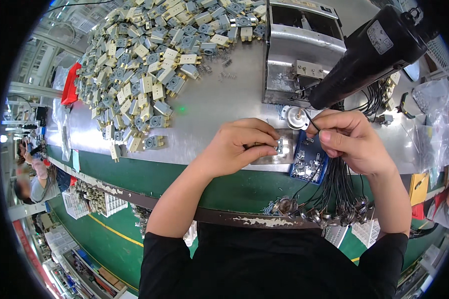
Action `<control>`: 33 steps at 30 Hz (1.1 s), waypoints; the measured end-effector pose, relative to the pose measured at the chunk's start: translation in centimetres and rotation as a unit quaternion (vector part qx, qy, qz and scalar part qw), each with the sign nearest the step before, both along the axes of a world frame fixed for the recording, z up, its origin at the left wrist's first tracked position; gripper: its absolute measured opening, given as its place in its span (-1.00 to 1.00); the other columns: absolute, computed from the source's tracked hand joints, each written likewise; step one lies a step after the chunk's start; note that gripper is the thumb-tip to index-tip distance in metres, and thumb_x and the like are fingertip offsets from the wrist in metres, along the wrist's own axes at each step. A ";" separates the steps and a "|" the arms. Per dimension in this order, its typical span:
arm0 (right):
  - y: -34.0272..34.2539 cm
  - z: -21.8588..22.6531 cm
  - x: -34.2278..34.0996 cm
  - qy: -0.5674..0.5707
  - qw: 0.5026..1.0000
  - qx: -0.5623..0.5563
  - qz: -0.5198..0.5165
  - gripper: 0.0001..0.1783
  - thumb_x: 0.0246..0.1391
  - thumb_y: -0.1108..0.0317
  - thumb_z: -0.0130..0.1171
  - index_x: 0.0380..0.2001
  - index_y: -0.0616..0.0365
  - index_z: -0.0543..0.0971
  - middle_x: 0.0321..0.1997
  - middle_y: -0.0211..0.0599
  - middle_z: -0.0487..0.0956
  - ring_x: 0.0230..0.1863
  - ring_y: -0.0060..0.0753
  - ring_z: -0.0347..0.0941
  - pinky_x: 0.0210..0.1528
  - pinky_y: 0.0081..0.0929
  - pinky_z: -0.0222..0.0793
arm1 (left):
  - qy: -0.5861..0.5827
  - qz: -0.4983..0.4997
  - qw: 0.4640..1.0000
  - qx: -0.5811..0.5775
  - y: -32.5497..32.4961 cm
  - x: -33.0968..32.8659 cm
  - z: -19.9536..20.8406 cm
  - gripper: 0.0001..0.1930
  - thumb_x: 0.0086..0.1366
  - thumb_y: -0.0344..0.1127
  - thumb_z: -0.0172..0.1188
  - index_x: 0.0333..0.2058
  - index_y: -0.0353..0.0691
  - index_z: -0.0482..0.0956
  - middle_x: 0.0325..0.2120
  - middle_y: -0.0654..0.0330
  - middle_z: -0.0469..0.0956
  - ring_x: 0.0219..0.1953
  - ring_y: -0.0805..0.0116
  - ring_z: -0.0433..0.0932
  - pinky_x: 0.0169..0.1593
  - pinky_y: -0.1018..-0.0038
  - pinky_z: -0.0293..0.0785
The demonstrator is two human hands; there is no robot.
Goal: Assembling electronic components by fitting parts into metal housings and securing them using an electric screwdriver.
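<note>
The left grip (pixel 237 147) has thumb and fingertips together on a small part (pixel 280 145), just right of the middle of the frame; the part sits at the very tips, over a metal plate (pixel 284 157), its far side showing past the fingers. The right grip (pixel 351 142) is pinched on a thin black cable (pixel 312 121), which leaves the fingertips toward the upper left, near a round metal disc (pixel 295 118) below the machine. The two hands are near each other but apart.

Between them lies a blue tray (pixel 304 179) of small metal pieces. Below the right hand, a bunch of black cables (pixel 336 184) hangs toward the surface's near edge, with round metal ends (pixel 351 214) at the bottom.

The surface (pixel 224 114) is bare metal, with a green strip (pixel 124 172) along the near side. A big heap (pixel 149 70) of grey and cream blocks fills the upper left, loose springs (pixel 228 75) at its right edge and a red bin (pixel 71 84) at its left. At the upper right stand the metal machine (pixel 302 45) and a slanting black cylinder (pixel 364 60); a plastic bag (pixel 434 99) lies at far right.

Beyond, white crates (pixel 115 203) stand on a green floor (pixel 119 219), and another person (pixel 37 179) shows at far left.
</note>
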State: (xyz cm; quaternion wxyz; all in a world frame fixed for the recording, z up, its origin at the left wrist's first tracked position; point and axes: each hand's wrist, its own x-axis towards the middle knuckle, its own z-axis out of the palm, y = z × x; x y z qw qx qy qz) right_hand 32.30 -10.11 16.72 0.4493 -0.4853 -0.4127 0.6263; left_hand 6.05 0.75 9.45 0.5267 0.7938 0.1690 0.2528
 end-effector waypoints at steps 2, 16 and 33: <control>0.0 0.0 0.0 0.009 1.000 0.001 -0.004 -0.71 0.27 0.43 0.32 -0.05 0.45 0.68 -0.08 -0.14 0.62 -0.43 -0.63 0.39 -0.41 -0.63 0.30 | 0.008 -0.003 1.000 0.010 0.0 0.2 0.1 -0.84 0.20 -0.52 0.44 -0.22 -0.28 0.79 -0.13 0.10 0.72 -0.17 0.35 0.69 -0.16 0.47 0.59; 0.1 -0.5 0.4 0.004 1.000 -0.009 0.018 -0.76 0.29 0.52 0.29 -0.03 0.42 0.69 -0.12 -0.31 0.65 -0.37 -0.72 0.43 -0.39 -0.67 0.33 | 0.064 0.001 0.997 -0.034 -0.1 0.9 0.8 -0.67 0.11 -0.53 0.50 -0.10 -0.30 0.75 -0.04 0.14 0.67 -0.49 0.58 0.42 -0.39 0.60 0.38; 0.1 -1.5 -2.7 -0.332 0.932 0.146 0.005 -0.83 0.18 0.62 0.28 -0.17 0.37 0.73 -0.21 -0.10 0.70 -0.24 -0.28 0.64 -0.18 -0.47 0.51 | -0.046 0.066 0.994 0.071 -0.8 1.1 0.0 -0.64 0.06 -0.43 0.60 -0.17 -0.34 0.68 -0.07 0.03 0.68 0.16 0.01 0.65 0.20 0.21 0.57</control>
